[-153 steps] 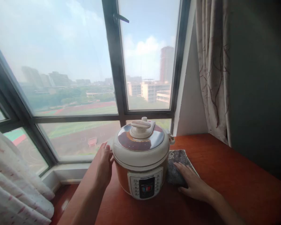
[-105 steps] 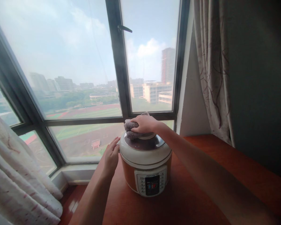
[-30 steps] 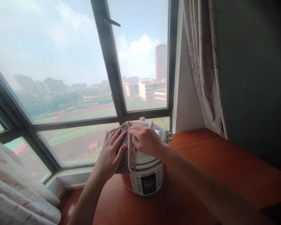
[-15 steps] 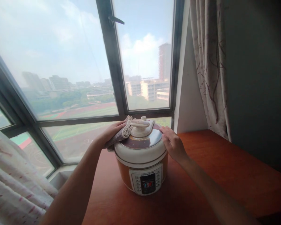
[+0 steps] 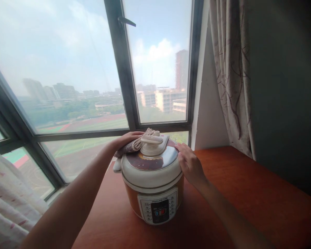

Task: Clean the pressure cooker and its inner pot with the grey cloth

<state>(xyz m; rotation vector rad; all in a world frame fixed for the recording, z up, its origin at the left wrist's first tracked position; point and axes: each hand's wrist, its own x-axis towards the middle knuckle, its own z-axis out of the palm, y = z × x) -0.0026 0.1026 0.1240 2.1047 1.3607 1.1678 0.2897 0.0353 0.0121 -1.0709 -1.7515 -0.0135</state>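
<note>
A cream and orange electric pressure cooker (image 5: 152, 186) stands on a red-brown wooden table (image 5: 248, 204), its control panel facing me. My left hand (image 5: 126, 139) presses a grey-brown cloth (image 5: 134, 145) against the far left of the lid, beside the lid handle (image 5: 152, 141). My right hand (image 5: 190, 165) rests flat on the right rim of the lid, fingers spread, holding nothing.
A large window with a dark frame (image 5: 124, 83) runs behind the table. A patterned curtain (image 5: 230, 76) hangs at the right, next to a dark wall. Another light curtain (image 5: 10, 214) sits at the lower left.
The cloth passed from my right hand to my left. My left hand has slid it further back along the lid, and the cooker sits slightly lower and more to the left in view.
</note>
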